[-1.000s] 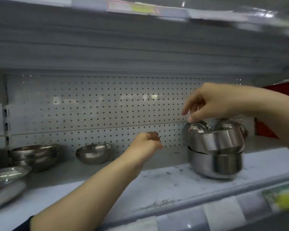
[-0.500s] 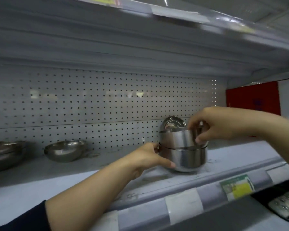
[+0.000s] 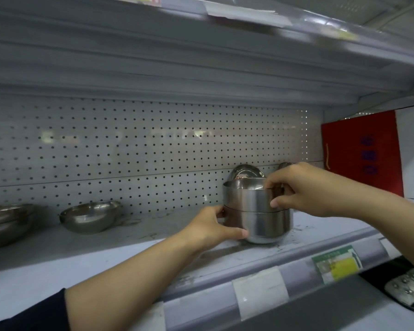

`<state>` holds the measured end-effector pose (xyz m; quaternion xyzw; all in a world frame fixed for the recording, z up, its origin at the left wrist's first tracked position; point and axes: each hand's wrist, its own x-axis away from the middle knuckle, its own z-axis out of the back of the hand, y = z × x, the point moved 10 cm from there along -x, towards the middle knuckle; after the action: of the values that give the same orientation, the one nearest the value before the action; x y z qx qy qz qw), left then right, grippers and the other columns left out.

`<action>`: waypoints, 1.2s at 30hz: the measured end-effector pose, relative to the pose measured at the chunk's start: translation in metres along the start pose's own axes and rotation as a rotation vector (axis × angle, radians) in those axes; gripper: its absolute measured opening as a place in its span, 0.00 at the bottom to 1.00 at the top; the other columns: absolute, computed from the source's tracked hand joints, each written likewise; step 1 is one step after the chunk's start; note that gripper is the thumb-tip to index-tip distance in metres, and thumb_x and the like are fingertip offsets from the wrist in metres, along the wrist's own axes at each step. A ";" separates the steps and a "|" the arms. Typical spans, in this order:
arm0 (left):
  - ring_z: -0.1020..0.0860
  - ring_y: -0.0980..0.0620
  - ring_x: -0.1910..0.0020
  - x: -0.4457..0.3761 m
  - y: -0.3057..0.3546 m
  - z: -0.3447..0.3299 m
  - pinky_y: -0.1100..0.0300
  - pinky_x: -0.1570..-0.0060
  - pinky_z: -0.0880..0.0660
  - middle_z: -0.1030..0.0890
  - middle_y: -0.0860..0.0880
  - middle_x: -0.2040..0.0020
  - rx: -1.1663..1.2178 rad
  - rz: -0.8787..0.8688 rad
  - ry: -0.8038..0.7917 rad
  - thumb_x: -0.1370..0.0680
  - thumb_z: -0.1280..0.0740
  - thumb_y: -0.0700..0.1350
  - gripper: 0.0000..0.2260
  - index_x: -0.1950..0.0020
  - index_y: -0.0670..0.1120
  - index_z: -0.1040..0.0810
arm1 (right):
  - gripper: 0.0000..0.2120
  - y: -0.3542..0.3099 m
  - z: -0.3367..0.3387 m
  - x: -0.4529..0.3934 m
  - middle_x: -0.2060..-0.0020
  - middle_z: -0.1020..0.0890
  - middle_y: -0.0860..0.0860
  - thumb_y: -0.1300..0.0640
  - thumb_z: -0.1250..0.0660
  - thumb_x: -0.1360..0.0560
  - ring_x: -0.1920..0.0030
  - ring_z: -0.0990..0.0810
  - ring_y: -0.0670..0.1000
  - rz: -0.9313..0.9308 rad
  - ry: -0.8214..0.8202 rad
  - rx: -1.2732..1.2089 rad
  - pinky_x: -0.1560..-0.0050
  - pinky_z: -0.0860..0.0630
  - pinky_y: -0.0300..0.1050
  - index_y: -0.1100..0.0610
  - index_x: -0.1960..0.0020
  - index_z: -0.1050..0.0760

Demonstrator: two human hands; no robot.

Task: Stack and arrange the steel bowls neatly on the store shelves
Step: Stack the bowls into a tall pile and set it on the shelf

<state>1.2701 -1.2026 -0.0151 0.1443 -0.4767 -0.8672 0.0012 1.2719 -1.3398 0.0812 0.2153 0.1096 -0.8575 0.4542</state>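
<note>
Two deep steel bowls stand nested on the white shelf (image 3: pixel 105 254), right of centre. My right hand (image 3: pixel 299 189) pinches the rim of the upper bowl (image 3: pixel 245 198), thumb on the outer wall and fingers over the edge. My left hand (image 3: pixel 210 229) grips the left side of the lower bowl (image 3: pixel 268 226), thumb across its front. Behind the stack a shiny bowl (image 3: pixel 246 170) leans against the pegboard, and a second (image 3: pixel 283 165) peeks out above my right hand.
A shallow wide bowl (image 3: pixel 90 215) sits alone at mid-left near the pegboard (image 3: pixel 129 151). A stack of similar bowls (image 3: pixel 7 223) is at the far left. A red bag (image 3: pixel 361 154) stands at the right end. Price tags (image 3: pixel 336 263) line the shelf's front rail.
My left hand reached right and took hold of the lower bowl. My right hand came down from above the stack onto the upper bowl's rim. The view swung right.
</note>
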 end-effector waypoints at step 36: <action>0.19 0.57 0.56 -0.004 -0.017 0.026 0.69 0.58 0.25 0.17 0.51 0.53 -0.066 0.077 0.049 0.35 0.23 0.47 0.27 0.38 0.46 0.25 | 0.27 0.052 -0.043 -0.005 0.57 0.20 0.42 0.27 0.29 0.50 0.65 0.22 0.37 -0.174 0.019 -0.495 0.63 0.28 0.39 0.38 0.57 0.30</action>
<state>1.2696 -1.1713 -0.0147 0.1470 -0.4527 -0.8780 0.0512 1.3286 -1.3488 0.0456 0.0955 0.3384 -0.8384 0.4165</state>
